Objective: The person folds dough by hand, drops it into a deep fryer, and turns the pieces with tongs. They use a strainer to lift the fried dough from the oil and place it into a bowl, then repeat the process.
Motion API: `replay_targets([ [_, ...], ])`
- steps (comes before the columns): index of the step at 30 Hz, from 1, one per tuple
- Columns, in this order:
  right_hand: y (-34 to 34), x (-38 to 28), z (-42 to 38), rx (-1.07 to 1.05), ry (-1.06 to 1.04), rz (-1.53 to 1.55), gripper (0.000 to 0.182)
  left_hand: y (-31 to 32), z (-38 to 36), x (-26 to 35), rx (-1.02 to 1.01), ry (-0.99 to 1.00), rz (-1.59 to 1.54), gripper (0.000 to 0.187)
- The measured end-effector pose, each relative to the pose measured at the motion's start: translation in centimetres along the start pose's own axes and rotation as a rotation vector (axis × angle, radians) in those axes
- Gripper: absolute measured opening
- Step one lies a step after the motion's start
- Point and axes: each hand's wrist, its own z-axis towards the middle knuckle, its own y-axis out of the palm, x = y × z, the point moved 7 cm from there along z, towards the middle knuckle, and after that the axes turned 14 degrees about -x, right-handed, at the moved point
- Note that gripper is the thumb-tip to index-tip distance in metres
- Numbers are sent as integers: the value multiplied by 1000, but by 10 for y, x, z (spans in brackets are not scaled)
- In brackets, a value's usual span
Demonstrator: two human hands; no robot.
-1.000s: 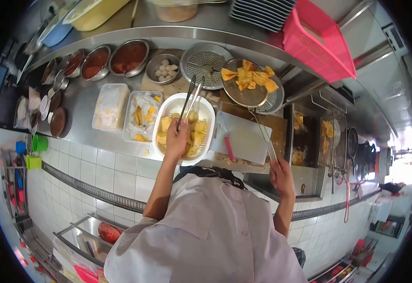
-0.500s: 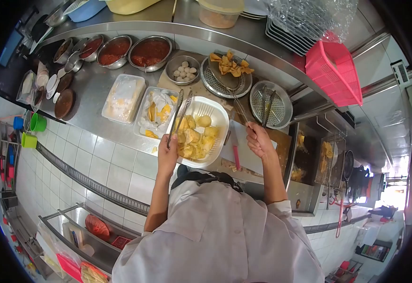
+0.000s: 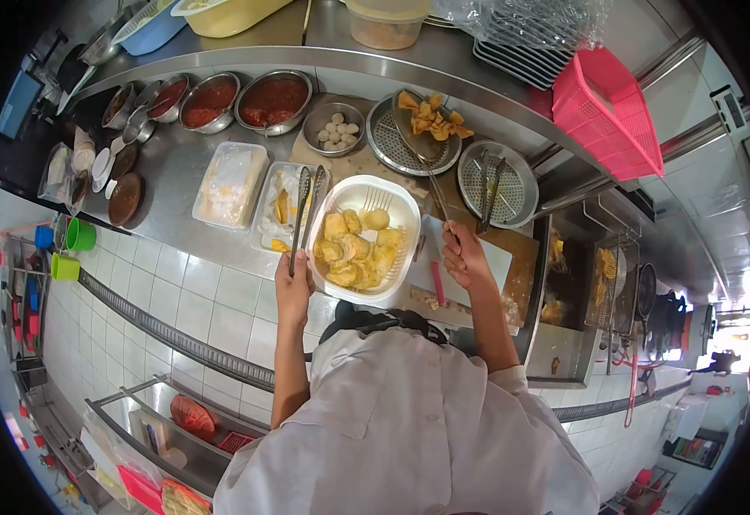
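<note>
My left hand (image 3: 294,290) is closed around the lower end of metal tongs (image 3: 301,219), whose arms stand apart with nothing between them. They hover by the left rim of a white basket (image 3: 409,215) of yellow, dumpling-like pieces (image 3: 358,251). In my right hand (image 3: 467,259) is the handle of a skimmer (image 3: 436,187). Its bowl carries golden fried pieces (image 3: 433,118) and sits over a perforated steel tray (image 3: 382,137). Below the right hand, a pink-handled knife (image 3: 438,283) lies on a white cutting board (image 3: 493,268).
Steel bowls of red sauce (image 3: 273,101) and a bowl of white balls (image 3: 336,133) line the back. Plastic tubs (image 3: 230,184) stand left of the basket. A second perforated tray (image 3: 519,193) holds tongs. A fryer (image 3: 564,283) is at right, below a pink basket (image 3: 607,112).
The tongs in my left hand have moved left, from over the white basket toward the plastic tub. The skimmer with the fried pieces has shifted slightly right and down.
</note>
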Motion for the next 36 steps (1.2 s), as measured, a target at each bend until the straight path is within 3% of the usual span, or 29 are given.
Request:
replay_targets([
  [6, -6, 25, 16, -216, -32, 327, 21, -2, -4, -8, 5, -12, -31, 30],
  [9, 4, 27, 18, -273, -38, 358, 22, -4, -8, -11, 2, -25, -48, 31],
  [12, 9, 28, 15, -194, 71, 170, 21, -5, -13, -10, 11, -31, -56, 32],
  [21, 22, 13, 4, -371, 89, 328, 25, -14, -14, -5, 39, -30, -58, 30],
  [27, 68, 1, -12, -281, 148, -151, 27, -10, -7, 5, 34, -12, -29, 30],
  [36, 20, -8, -103, -85, 54, -675, 26, -3, 0, -5, -55, -13, -4, 30],
])
